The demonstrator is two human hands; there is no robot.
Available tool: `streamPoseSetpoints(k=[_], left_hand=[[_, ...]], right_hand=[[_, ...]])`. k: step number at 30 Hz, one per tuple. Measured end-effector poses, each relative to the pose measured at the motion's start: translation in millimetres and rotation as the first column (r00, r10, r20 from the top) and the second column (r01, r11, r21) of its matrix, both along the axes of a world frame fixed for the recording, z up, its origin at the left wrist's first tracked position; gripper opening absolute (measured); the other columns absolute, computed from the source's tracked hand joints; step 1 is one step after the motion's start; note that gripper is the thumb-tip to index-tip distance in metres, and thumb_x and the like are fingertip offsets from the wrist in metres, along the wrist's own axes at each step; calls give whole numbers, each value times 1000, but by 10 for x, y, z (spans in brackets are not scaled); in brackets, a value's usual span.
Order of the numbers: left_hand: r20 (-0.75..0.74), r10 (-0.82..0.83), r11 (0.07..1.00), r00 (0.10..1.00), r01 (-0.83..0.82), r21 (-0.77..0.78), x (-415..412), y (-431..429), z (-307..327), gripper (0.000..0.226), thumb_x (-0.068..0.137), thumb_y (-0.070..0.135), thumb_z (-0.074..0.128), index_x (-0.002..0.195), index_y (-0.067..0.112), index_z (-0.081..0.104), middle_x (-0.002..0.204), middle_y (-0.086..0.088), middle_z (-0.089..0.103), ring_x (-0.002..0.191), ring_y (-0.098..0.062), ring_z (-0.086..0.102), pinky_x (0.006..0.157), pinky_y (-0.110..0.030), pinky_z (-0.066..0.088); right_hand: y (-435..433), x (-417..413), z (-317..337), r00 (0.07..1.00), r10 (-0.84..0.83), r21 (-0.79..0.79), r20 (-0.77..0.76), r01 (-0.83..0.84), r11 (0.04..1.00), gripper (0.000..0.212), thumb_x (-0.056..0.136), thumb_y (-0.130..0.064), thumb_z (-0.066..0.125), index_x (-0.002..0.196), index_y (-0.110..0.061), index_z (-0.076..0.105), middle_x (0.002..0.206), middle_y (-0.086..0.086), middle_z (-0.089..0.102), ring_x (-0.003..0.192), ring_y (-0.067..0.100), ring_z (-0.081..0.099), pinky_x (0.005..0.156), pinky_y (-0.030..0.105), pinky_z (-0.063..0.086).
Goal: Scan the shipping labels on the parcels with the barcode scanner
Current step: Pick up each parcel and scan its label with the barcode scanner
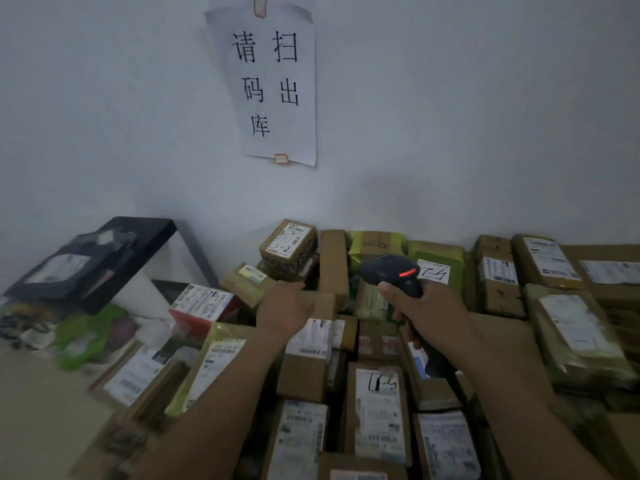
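**A:** What do you hold at this moment?

**B:** My right grip [427, 306] is clamped around the handle of the barcode scanner [391, 270]. Its head points forward over the parcels [377, 410], which lie packed together against the wall [485, 133]. My left grip [285, 306] reaches into the pile. The back of the hand covers its fingers, so I cannot tell whether they hold anything.

**A:** What could go wrong?

**B:** I think the labels are too near to each other and lie at many angles. The scanner may read a neighbour's label, or miss one completely. Also, if my left grip pulls a box, the small parcel marked 3-2 [289, 242], which sits on top of others, may slide down.

**A:** What can you not see?

**B:** The scanner's window faces away from me and no beam shows on any label, so the target is unclear. The barcodes are dim and blurred. What carries the parcels is fully covered.
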State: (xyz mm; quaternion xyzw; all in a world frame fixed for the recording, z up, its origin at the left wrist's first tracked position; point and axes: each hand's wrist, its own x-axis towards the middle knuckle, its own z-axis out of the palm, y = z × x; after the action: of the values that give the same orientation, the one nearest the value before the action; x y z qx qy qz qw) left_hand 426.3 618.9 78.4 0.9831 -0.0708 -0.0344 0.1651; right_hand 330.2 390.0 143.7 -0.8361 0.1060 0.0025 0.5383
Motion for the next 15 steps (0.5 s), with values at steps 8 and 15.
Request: streamPoseSetpoints(k=[8, 15], left_hand=[[89, 79, 996, 993, -76, -38, -1165, 598, 450, 25, 95, 36, 54, 116, 25, 64, 117, 0, 64, 103, -17, 61, 93, -38, 52], [63, 63, 988, 996, -53, -146, -2085, 1127, 200, 28, 95, 33, 56, 118, 18, 61, 119, 2, 61, 105, -17, 59, 90, -29, 47]], right_hand=[[614, -969, 414, 997, 65, 24, 29, -65, 998, 44, 84, -52, 70, 70, -10, 64, 48, 7, 63, 39, 19, 57, 42, 25, 51], [1256, -1777, 406, 985, 171, -77, 38, -168, 983, 38, 87, -48, 69, 75, -13, 62, 48, 2, 63, 35, 11, 54, 41, 21, 46]])
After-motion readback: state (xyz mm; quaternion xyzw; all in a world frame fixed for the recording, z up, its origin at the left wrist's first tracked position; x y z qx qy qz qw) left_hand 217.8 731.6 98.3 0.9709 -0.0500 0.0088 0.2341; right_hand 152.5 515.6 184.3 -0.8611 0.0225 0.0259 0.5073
